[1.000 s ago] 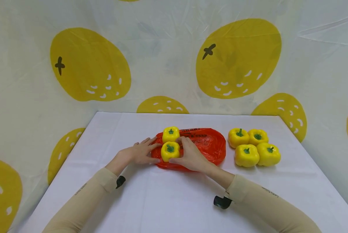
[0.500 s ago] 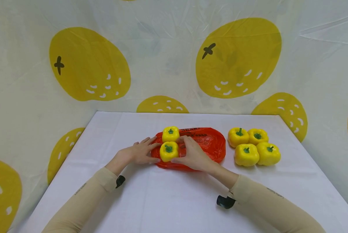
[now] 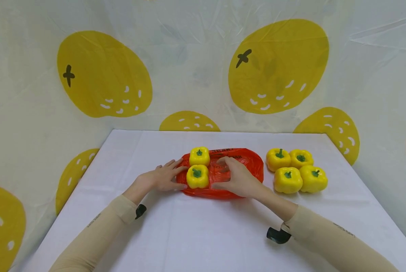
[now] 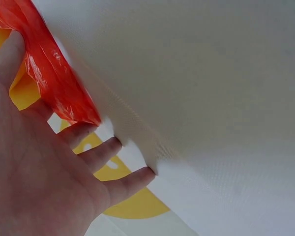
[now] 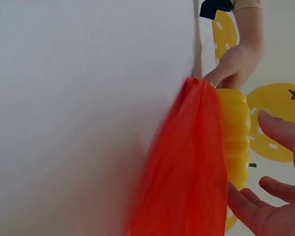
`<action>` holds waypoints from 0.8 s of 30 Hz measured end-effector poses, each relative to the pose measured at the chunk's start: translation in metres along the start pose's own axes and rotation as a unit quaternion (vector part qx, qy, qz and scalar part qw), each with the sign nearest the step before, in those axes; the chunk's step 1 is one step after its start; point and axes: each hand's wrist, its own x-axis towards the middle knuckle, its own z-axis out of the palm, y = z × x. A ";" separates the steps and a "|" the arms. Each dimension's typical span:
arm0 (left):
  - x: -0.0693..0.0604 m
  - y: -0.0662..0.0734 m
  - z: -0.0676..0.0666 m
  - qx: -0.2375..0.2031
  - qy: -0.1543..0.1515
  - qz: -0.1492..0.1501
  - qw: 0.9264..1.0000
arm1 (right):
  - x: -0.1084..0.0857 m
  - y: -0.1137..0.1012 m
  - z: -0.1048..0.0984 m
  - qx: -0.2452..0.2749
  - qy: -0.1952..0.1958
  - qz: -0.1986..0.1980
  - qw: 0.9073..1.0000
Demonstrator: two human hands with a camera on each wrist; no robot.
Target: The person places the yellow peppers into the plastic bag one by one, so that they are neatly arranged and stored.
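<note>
Two yellow bell peppers sit one behind the other on the left part of a flat red plastic bag (image 3: 254, 164): the near pepper (image 3: 197, 176) and the far pepper (image 3: 199, 156). My left hand (image 3: 163, 177) lies at the bag's left end with fingers spread. In the left wrist view, its fingertips (image 4: 146, 173) meet the white table, and the thumb and index finger are at the bag's edge. Over the bag, right of the near pepper and apart from it, my right hand (image 3: 240, 177) has its thumb and fingers parted, holding nothing.
On the right of the table (image 3: 203, 234) stands a cluster of several more yellow peppers (image 3: 288, 181), just beyond the bag's right end. A fruit-printed cloth (image 3: 189, 56) hangs behind the table's far edge.
My right hand has let go of the near pepper and drawn away to the right. That pepper shifted slightly left at first. The left hand stays where it was.
</note>
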 end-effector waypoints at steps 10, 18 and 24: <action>0.000 0.000 -0.002 -0.004 0.000 -0.004 1.000 | -0.014 0.006 -0.019 -0.012 0.000 0.007 1.000; 0.000 0.000 -0.001 -0.019 0.003 -0.006 1.000 | -0.021 0.012 -0.031 0.005 0.007 -0.003 1.000; 0.001 -0.002 0.000 -0.027 0.018 -0.007 0.999 | -0.024 0.014 -0.045 0.001 0.021 0.015 1.000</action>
